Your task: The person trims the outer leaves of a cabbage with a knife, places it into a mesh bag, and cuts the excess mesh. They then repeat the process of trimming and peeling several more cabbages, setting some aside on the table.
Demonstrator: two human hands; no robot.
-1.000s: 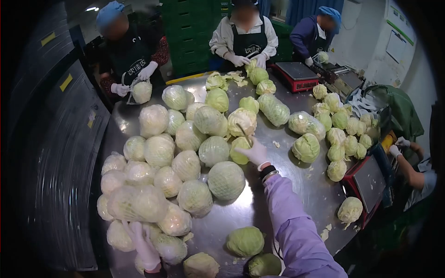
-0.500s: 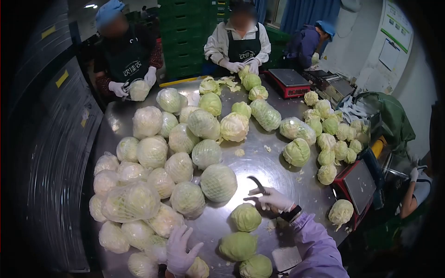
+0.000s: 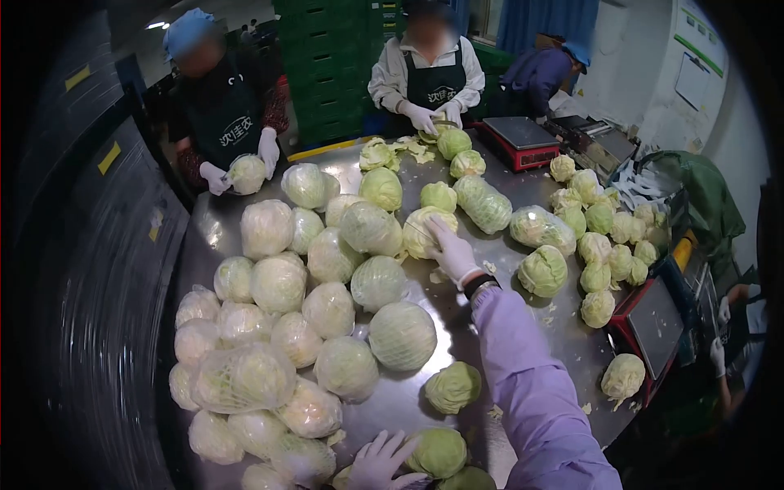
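Observation:
My right hand, in a white glove, reaches far across the metal table. Its fingers lie against the right side of a pale, unwrapped cabbage. I see no knife in this hand now. Low in the view, my left hand, also gloved, has its fingers spread and holds nothing. Close to its right is a green cabbage, with another green cabbage farther up. A large net-wrapped cabbage sits left of my right forearm.
Several wrapped cabbages crowd the left of the metal table. Small unwrapped cabbages pile up at right, beside red scales. Across the table, one co-worker handles a cabbage; another stands at left with one.
My right hand has moved forward from the near cabbages to the pale one; the curved knife it held is out of sight. My left hand has shifted right and down. The view has turned slightly.

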